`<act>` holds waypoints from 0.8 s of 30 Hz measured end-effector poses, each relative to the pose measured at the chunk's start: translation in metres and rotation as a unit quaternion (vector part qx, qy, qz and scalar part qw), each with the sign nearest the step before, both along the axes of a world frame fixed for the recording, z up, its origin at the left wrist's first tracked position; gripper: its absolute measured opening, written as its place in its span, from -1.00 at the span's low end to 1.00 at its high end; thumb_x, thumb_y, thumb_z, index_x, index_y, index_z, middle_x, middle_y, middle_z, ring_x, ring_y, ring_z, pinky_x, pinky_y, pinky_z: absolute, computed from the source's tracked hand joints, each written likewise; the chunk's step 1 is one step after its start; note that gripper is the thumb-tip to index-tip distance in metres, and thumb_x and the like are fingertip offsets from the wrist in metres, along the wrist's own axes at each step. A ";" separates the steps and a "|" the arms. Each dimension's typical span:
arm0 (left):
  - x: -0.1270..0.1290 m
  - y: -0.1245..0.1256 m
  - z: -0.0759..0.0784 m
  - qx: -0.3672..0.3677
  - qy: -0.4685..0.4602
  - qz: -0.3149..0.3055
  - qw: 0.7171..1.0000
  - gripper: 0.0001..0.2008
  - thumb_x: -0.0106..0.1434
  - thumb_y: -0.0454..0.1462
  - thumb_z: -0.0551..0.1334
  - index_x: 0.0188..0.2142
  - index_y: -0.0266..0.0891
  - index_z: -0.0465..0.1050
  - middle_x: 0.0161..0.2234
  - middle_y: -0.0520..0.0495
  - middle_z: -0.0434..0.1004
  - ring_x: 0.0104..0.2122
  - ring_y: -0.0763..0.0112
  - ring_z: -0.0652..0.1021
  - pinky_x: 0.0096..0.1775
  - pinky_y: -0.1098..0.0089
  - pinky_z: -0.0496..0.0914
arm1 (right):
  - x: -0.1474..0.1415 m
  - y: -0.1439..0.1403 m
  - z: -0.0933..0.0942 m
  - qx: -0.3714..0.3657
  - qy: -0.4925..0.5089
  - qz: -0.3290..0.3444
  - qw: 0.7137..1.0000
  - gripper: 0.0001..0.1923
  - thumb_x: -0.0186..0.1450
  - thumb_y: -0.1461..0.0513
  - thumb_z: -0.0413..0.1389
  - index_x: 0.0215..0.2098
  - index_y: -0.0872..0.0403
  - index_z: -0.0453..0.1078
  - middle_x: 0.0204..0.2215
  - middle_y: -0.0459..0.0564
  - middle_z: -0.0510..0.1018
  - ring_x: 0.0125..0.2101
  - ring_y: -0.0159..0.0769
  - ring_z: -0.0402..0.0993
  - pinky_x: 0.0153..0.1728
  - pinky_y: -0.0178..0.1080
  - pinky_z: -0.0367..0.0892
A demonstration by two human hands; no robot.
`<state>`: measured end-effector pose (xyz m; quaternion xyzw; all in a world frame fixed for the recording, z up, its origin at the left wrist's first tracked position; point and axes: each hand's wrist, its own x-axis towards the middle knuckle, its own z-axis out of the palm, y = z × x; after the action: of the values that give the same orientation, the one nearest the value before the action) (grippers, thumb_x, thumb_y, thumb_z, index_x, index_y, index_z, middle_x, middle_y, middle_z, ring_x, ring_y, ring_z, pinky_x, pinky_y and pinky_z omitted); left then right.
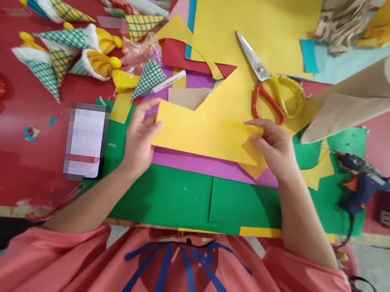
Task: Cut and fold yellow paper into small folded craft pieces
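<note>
A cut piece of yellow paper [206, 135] lies flat over purple paper [210, 166] and green sheets [178, 196]. My left hand [141, 134] grips its left edge, thumb on top. My right hand [275, 146] pinches its right end, fingers over the paper's upper corner. Both hands hold the same piece just above the table. Scissors [273, 89] with red and yellow handles rest on a large yellow sheet [260, 21] right behind my right hand.
Several finished paper cones [61, 49] lie at the back left on the red table [18, 110]. A phone [86, 142] sits left of my left hand. A blue glue gun [361, 180] stands at the right, a brown paper roll [368, 91] behind it. A white marker [169, 82] lies among paper scraps.
</note>
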<state>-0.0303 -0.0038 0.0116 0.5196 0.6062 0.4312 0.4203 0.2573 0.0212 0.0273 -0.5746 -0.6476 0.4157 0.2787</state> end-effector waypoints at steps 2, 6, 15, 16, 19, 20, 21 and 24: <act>-0.003 -0.001 0.001 0.037 0.060 -0.030 0.997 -0.39 0.30 0.00 0.09 0.29 0.06 -0.02 0.23 -0.08 0.29 0.18 0.17 0.39 0.17 0.16 0.34 | 0.009 0.002 0.003 0.062 -0.124 0.001 0.990 -0.65 0.25 0.24 -0.01 -0.02 0.03 0.42 -0.44 -0.05 0.46 -0.45 -0.29 0.41 -0.36 -0.19 0.36; 0.000 -0.002 -0.003 0.137 0.266 -0.184 0.936 -0.58 0.35 -0.10 0.06 0.18 -0.03 0.26 0.34 -0.08 0.09 0.33 0.14 0.14 0.30 0.05 0.03 | 0.009 0.001 0.007 0.226 -0.283 -0.012 0.932 -0.65 0.28 0.17 0.01 -0.01 0.01 0.45 -0.07 0.13 0.49 -0.02 0.00 0.40 0.02 0.07 0.29; 0.017 -0.002 -0.009 0.094 0.409 -0.308 0.853 -0.49 0.39 -0.20 -0.01 0.31 -0.11 0.09 0.33 -0.18 0.09 0.32 0.07 0.15 0.28 -0.14 -0.12 | -0.049 -0.017 -0.025 0.170 -0.318 0.201 0.911 -0.33 0.38 -0.07 -0.12 0.34 0.08 0.06 0.36 0.10 0.06 0.36 -0.05 -0.10 0.31 0.06 -0.10; 0.016 -0.001 -0.009 0.095 0.416 -0.308 0.851 -0.49 0.38 -0.18 0.00 0.30 -0.15 0.09 0.33 -0.20 0.08 0.32 0.06 0.15 0.28 -0.13 -0.11 | -0.050 -0.016 -0.026 0.166 -0.320 0.198 0.912 -0.33 0.38 -0.07 -0.13 0.34 0.07 0.05 0.36 0.08 0.04 0.36 -0.06 -0.10 0.32 0.06 -0.12; 0.010 0.001 -0.007 0.103 0.423 -0.315 0.844 -0.38 0.31 -0.07 0.10 0.29 -0.26 0.12 0.35 -0.29 0.01 0.33 0.00 0.11 0.28 -0.09 -0.06 | -0.047 -0.009 -0.025 0.163 -0.315 0.195 0.915 -0.35 0.39 -0.07 -0.14 0.35 0.04 0.04 0.37 0.05 0.03 0.37 -0.09 -0.12 0.33 0.06 -0.13; 0.008 0.002 -0.006 0.105 0.420 -0.317 0.844 -0.33 0.28 -0.03 0.14 0.29 -0.28 0.13 0.35 -0.31 0.00 0.33 -0.02 0.11 0.28 -0.08 -0.04 | -0.045 -0.007 -0.024 0.162 -0.312 0.197 0.915 -0.35 0.39 -0.06 -0.13 0.35 0.04 0.04 0.36 0.05 0.03 0.37 -0.09 -0.11 0.33 0.06 -0.14; 0.005 0.003 -0.005 0.106 0.415 -0.322 0.845 -0.30 0.25 0.00 0.17 0.28 -0.29 0.12 0.34 -0.32 0.01 0.32 -0.02 0.11 0.28 -0.07 -0.04 | -0.043 -0.005 -0.022 0.161 -0.309 0.202 0.915 -0.35 0.39 -0.05 -0.13 0.35 0.05 0.04 0.36 0.04 0.04 0.37 -0.09 -0.11 0.33 0.05 -0.14; -0.003 0.004 -0.002 0.122 0.394 -0.358 0.838 -0.30 0.24 -0.01 0.20 0.28 -0.24 0.12 0.31 -0.27 0.12 0.30 0.03 0.18 0.30 -0.04 -0.05 | -0.035 -0.007 -0.014 0.152 -0.307 0.220 0.914 -0.37 0.39 -0.01 -0.09 0.34 0.09 0.05 0.36 0.06 0.05 0.37 -0.06 -0.13 0.33 0.06 -0.12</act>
<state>-0.0331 0.0002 0.0097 0.8735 0.4350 0.0798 0.2037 0.2221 0.0137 0.0129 -0.4678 -0.8664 0.1667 0.0517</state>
